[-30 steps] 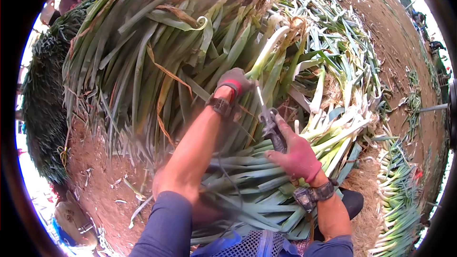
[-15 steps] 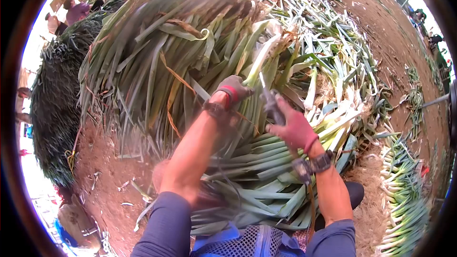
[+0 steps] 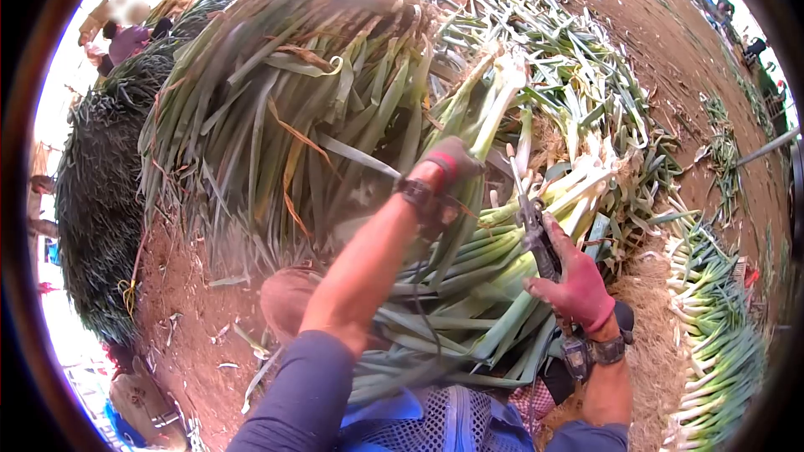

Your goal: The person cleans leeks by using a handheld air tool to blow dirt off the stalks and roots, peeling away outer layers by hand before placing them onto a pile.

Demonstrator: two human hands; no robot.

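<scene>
My left hand, in a dark glove with a red band, is closed around a leek. The leek's pale root end points up and away from me. In my right hand, gloved in dark red, is an air blow gun with a slim nozzle pointing forward. Its nozzle tip is a little right of the held leek and apart from it. Under both hands lies a heap of leeks, white ends to the right. A big bundle of long leek leaves rises on the left.
Trimmed leaves and leeks are strewn ahead. A row of leeks lies on the right. Dark green stacked leaves stand at far left, with a person behind. Brown soil shows between.
Both hands have moved right, the left carrying the leek, the right also lower and nearer me. The blow gun has come away from the leek's side.
</scene>
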